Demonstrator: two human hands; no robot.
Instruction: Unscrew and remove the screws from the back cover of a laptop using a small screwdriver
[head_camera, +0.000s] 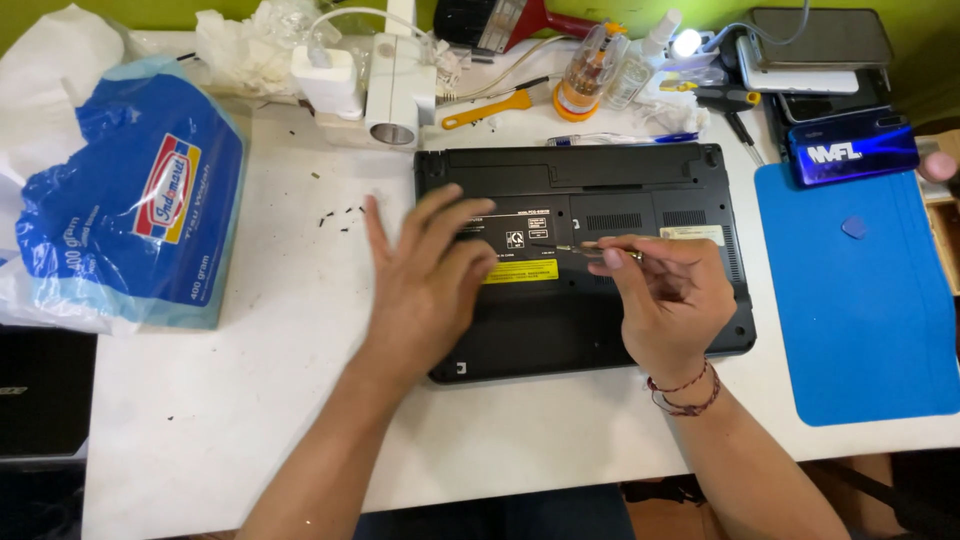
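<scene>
At the far left a blue and white plastic bag (120, 200) lies on the white table (250, 400), with a dark device (40, 395) at the near left edge. Small black screws (340, 217) are scattered on the table just left of the laptop. Farther back sit white chargers (370, 85) and crumpled tissue (250, 40). The left hand (425, 275) lies open, palm down, fingers spread, pressing on the left part of the black laptop (600, 330), which lies bottom up in the middle of the table. The right hand (670, 295) is closed in a pinch around a thin screwdriver (565, 248), whose tip touches the laptop's underside near the middle, just above a yellow label (520, 271). Beyond the laptop lie a yellow-handled tool (490, 107), a pen (620, 139) and a round bit holder (590, 70). To the right is a blue mat (860, 320), with a blue phone (850, 148) at its far edge and more devices (815, 50) behind.
</scene>
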